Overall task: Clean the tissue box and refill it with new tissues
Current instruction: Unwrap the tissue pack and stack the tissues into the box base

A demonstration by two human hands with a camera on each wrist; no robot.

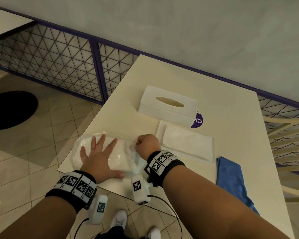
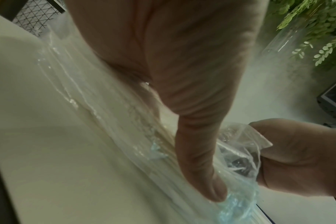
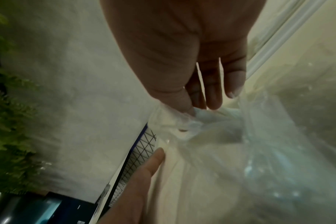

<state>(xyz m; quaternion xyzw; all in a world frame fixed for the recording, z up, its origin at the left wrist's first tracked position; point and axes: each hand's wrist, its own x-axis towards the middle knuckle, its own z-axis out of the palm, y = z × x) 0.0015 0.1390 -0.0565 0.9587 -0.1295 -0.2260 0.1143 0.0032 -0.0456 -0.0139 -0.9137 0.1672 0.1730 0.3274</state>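
Observation:
A pack of white tissues [image 1: 121,156] in clear plastic wrap lies near the front left corner of the cream table [image 1: 193,80]. My left hand [image 1: 97,155] presses flat on it, fingers spread. My right hand [image 1: 146,145] pinches the wrap's right end [image 3: 194,119] between thumb and fingers; the left wrist view shows that bunched plastic [image 2: 240,153] in its grip. Farther back stands the white tissue box cover [image 1: 167,105] with its oval slot on top. The box's flat base tray [image 1: 186,144] lies beside my right hand.
A folded blue cloth [image 1: 231,176] lies at the table's right front. A purple round sticker [image 1: 198,121] shows beside the box cover. A wire mesh fence [image 1: 59,59] runs behind, and a cream chair [image 1: 286,135] stands right of the table.

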